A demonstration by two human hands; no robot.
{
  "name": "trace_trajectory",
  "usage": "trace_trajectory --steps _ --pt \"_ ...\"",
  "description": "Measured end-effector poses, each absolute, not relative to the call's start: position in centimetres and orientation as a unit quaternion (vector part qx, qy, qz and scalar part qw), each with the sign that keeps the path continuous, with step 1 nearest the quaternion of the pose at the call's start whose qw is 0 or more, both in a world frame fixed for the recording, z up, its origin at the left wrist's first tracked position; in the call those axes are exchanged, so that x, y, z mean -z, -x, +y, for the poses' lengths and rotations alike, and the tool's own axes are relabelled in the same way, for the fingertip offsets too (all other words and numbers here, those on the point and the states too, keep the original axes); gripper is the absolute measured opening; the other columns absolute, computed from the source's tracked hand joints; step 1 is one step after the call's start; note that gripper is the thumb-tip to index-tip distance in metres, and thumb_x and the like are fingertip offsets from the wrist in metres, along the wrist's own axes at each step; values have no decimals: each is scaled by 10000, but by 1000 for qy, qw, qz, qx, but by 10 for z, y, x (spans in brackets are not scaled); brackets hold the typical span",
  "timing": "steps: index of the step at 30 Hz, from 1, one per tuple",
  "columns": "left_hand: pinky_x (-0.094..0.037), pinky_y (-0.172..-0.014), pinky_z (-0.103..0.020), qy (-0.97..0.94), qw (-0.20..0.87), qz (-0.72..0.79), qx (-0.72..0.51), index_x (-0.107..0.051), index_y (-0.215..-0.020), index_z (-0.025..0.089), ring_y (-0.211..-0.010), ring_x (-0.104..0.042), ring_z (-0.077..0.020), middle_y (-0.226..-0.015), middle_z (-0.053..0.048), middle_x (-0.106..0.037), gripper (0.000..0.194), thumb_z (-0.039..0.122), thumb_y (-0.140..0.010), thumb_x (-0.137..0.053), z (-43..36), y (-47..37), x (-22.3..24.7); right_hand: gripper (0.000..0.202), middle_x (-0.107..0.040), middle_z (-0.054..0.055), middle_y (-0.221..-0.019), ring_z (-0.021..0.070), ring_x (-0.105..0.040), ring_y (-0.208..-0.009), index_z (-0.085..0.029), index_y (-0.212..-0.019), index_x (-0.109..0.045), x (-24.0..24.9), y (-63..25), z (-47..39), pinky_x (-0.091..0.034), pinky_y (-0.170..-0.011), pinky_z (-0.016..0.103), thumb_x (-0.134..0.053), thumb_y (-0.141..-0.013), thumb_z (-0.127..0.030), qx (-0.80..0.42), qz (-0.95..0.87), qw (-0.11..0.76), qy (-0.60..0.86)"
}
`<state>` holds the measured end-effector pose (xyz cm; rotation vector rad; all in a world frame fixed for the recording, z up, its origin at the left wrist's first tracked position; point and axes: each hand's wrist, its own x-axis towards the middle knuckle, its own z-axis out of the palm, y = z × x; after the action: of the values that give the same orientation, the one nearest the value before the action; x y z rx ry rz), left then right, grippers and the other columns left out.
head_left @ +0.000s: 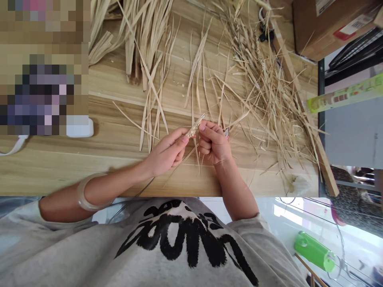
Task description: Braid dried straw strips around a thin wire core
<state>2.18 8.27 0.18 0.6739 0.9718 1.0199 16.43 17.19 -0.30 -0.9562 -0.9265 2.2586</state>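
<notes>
A small, tightly woven straw piece (194,130) with a thin pale rod-like tip sticks up from my left hand (168,153). The thumb and fingers of that hand are closed around its lower part. Against the piece's upper right side, my right hand (216,142) pinches with thumb and forefinger, its other fingers curled in. What lies in that pinch is mostly hidden, though it looks like a straw strand. A small metallic and red object (226,132) shows behind the right hand, too covered to name. Loose straw strips (154,107) lie just beyond both hands.
Bundled straw strips (149,36) lie at the back left, and a tangled straw heap (263,75) at the right beside a wooden bar (299,91). Black-handled scissors (266,32) lie near the bar. A white case (80,127) is at left, a cardboard box (326,32) at back right.
</notes>
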Motion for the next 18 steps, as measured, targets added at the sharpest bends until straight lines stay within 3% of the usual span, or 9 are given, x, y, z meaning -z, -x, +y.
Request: trace_trajectory --steps 6,10,15,18 --pt "-202 -355 -130 -300 689 465 -468 -479 -1040 193 -371 -176 -47 -468 143 -267 307 465 -927 -565 81 -25 -6 201 -207 -157 -456 -5 -65 -363 -192 -696 -543 3 -162 171 -62 -332 134 -725 -780 -207 -827 -316 255 390" --pt "-156 -349 -119 -262 714 470 -449 -493 -1072 193 -356 -145 -56 -444 135 -241 224 380 -956 -453 81 -22 -7 206 -274 -157 -436 -12 -82 -348 -187 -684 -541 4 -160 170 -56 -329 131 -734 -758 -194 -832 -304 254 389" --pt "-101 -326 -121 -211 764 435 -427 -489 -1227 174 -333 -79 -68 -411 129 -222 384 392 -976 -297 84 -18 -6 221 -450 -125 -468 -20 -99 -340 -187 -695 -529 6 -159 169 -52 -319 130 -738 -757 -221 -838 -308 242 381" --pt "-105 -323 -112 -220 760 431 -434 -432 -1323 198 -320 -100 -61 -423 138 -242 454 481 -975 -363 83 -19 -4 213 -393 -139 -455 -17 -102 -342 -184 -699 -534 6 -158 169 -57 -320 131 -736 -759 -210 -841 -301 243 378"
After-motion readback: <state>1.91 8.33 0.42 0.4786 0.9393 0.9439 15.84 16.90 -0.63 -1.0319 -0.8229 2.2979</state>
